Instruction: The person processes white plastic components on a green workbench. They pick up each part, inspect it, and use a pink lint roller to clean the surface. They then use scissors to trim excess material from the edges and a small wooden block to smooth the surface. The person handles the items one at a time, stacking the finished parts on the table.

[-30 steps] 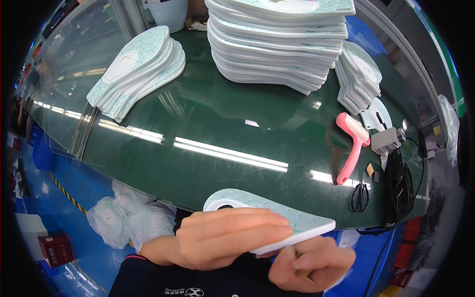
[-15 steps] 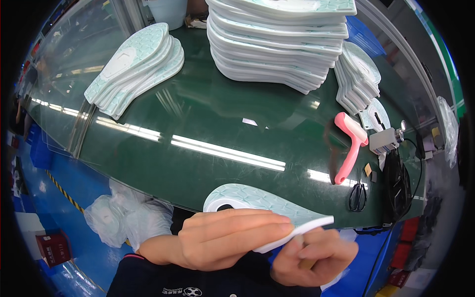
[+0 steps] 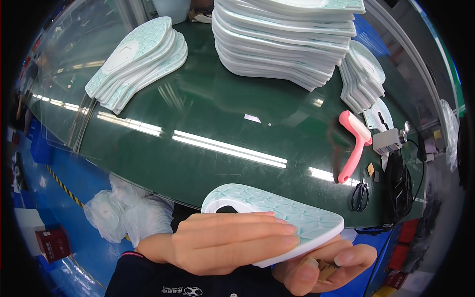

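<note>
Left hand (image 3: pixel 230 242) gripping a white and pale-green panel (image 3: pixel 311 218), fingers flat across it, right hand (image 3: pixel 321 270) under its right end, pinching a small brown piece (image 3: pixel 326 270), panel at the near edge of a green table (image 3: pixel 222 111), pink roller (image 3: pixel 354 146) and stacked panels (image 3: pixel 282 49) beyond

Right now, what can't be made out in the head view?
All in the head view:
Underside of the white and mint, patterned, curved piece: turned away; the left grip also covers part of its top.
Full outline of the small tan piece: the right grip partly hides it.
Far end of the tall white stack: cut off by the upper edge.
</note>
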`<state>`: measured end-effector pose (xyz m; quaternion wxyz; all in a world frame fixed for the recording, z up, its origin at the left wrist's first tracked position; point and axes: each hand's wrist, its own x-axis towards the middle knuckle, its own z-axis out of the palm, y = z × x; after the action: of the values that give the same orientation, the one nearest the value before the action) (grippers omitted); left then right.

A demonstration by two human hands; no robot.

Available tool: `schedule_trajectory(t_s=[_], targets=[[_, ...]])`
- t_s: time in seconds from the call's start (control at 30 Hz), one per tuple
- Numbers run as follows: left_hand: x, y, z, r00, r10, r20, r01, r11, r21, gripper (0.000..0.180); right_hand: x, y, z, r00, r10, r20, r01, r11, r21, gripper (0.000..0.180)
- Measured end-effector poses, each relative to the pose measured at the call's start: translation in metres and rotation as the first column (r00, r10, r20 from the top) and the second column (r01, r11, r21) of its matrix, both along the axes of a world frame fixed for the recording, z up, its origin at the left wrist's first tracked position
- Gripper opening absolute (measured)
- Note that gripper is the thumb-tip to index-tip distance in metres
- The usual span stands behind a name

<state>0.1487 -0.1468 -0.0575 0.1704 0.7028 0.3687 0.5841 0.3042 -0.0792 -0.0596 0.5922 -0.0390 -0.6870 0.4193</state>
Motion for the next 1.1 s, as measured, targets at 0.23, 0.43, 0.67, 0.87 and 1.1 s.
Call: schedule_trajectory(t_s=[0.23,0.43,0.67,0.87,1.1], targets=[[0.003,0.001,-0.001,1.000,0.004,0.013,-0.004,1.000,-0.002,0.028,0.006,-0.007,-0.005,0.999,-0.022,0.034,0.022,1.000,-0.011,0.026],[0.011,0.000,-0.001,0.990,0.134,-0.029,-0.135,0.990,-0.036,0.035,-0.004,-0.015,0.010,0.971,-0.183,0.155,0.192,0.980,-0.047,0.025],[0.013,0.001,-0.003,0.991,0.134,-0.023,-0.135,0.990,-0.041,0.037,0.000,-0.010,0.004,0.970,-0.160,0.181,0.157,0.987,0.030,0.024],[-0.001,-0.004,0.007,1.000,-0.019,0.018,0.021,0.995,-0.095,0.028,-0.001,-0.003,0.000,0.950,-0.311,-0.038,0.287,0.910,-0.299,0.032],[0.007,0.000,0.003,0.993,0.097,0.062,-0.095,0.995,-0.036,0.023,0.013,0.002,0.003,0.996,0.033,-0.088,-0.043,0.992,-0.120,0.021]])
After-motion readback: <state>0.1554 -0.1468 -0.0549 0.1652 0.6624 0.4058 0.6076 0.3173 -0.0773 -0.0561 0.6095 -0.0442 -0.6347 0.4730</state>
